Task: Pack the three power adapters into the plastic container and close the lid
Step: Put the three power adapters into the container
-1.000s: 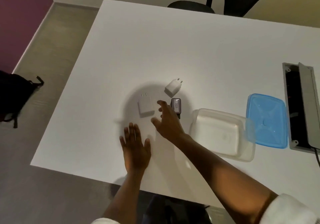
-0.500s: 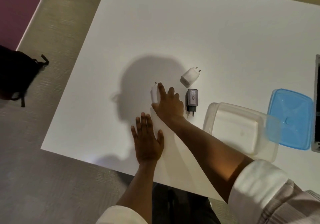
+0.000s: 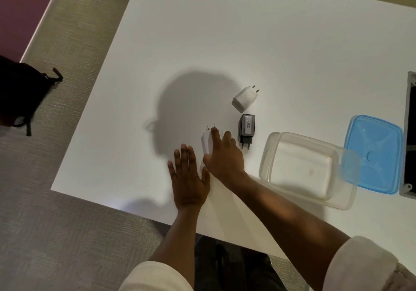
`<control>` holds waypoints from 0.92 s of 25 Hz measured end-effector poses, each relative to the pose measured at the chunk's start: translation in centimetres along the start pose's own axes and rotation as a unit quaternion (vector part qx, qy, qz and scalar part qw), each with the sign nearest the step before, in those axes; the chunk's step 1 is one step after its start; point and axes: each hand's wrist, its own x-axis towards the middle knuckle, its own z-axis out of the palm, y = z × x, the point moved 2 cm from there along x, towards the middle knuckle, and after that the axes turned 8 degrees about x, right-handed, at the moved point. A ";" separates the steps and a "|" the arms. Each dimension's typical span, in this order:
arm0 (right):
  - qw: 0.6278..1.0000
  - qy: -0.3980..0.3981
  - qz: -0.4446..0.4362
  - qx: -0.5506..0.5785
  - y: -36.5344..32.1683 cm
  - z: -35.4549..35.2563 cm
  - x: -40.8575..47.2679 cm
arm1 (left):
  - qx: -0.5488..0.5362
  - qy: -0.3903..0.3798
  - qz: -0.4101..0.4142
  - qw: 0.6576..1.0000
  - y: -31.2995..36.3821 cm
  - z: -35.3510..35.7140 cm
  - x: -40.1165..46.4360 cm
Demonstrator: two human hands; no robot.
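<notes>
White, flat power adapter (image 3: 205,141) sits on the white table (image 3: 202,43), gripped by the right hand (image 3: 225,155), while the left hand (image 3: 189,178) lies flat and empty beside it. Small white adapter (image 3: 244,98) and black adapter (image 3: 247,129) lie left of the clear plastic container (image 3: 308,169), whose blue lid (image 3: 376,153) rests beside it

A single head-worn wide-angle camera looks steeply down from close above a white table (image 3: 225,43), facing forward toward twelve o'clock, the near edge at six.
</notes>
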 end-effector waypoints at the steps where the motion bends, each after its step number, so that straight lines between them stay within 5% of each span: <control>1: 1.000 -0.003 -0.002 -0.001 0.3 0.0 -0.8 | 0.000 0.002 0.001 1.000 0.0 0.0 0.0; 11: 0.997 0.014 0.011 0.080 1.5 -1.5 -5.7 | 0.019 0.000 0.012 1.000 0.0 0.1 0.0; 17: 0.985 0.121 -0.008 0.127 2.6 -7.7 -8.9 | 0.002 -0.003 0.005 1.000 0.0 -0.1 0.0; 23: 0.972 0.159 0.099 0.141 8.3 -13.2 -10.6 | -0.002 -0.022 0.004 1.000 0.1 -0.4 0.0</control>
